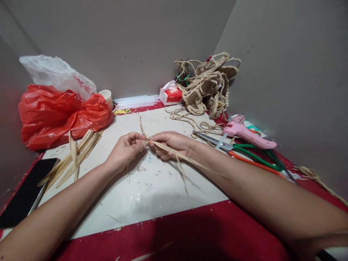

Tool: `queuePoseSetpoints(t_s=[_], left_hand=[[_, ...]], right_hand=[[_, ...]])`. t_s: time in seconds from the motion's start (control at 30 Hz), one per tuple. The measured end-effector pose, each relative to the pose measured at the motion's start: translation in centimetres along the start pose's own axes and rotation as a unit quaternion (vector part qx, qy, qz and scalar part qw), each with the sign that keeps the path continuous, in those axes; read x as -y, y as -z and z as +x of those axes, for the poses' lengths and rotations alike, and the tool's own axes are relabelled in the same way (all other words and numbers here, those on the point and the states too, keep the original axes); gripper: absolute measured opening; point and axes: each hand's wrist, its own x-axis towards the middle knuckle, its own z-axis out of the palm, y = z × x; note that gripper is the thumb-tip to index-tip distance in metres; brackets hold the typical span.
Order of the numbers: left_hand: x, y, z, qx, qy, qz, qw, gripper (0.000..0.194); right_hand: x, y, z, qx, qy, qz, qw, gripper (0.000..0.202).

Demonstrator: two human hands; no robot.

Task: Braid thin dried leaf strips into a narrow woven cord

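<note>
Between my two hands is a thin braided cord [141,125] of dry straw-coloured husk, its finished end pointing up and away from me. My left hand [127,148] pinches it from the left, thumb against fingers. From the right, my right hand [170,145] is closed on the same spot, where the braid ends. Loose husk strips [179,154] trail from there over my right wrist, and one hangs down toward the board. Both hands are just above a white board [130,203].
Left lie more husk strips [78,156], a phone [24,188] and a red plastic bag [59,116]. Behind are a paper cup [106,96], clear glue sticks [136,101], a tissue box [171,95] and a braided cord pile [209,87]. Right are a pink glue gun [244,132] and scissors [228,145].
</note>
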Motion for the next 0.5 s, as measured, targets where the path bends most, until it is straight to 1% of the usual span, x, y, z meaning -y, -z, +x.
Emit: queuePoseSetpoints(t_s=[0.17,0.23,0.3,0.4,0.5], left_hand=[[0.18,0.31,0.25,-0.006,-0.077,0.136,0.988,0.017],[0.14,0.38,0.2,-0.013,-0.098,0.182,0.978,0.016],[0.12,0.37,0.11,-0.025,-0.131,0.234,0.963,0.013],[0.3,0.34,0.02,-0.047,-0.198,0.324,0.924,0.013],[0.67,0.42,0.1,-0.063,-0.267,0.414,0.868,0.014]], right_hand=[[0.17,-0.41,-0.23,-0.018,-0.021,0.002,1.0,0.028],[0.24,-0.51,-0.3,-0.025,-0.023,0.004,0.999,0.028],[0.28,-0.49,-0.32,-0.028,-0.03,0.004,0.999,0.028],[0.27,-0.31,-0.22,-0.018,-0.038,0.006,0.999,0.027],[0.19,-0.08,-0.08,-0.003,-0.037,0.016,0.999,0.025]])
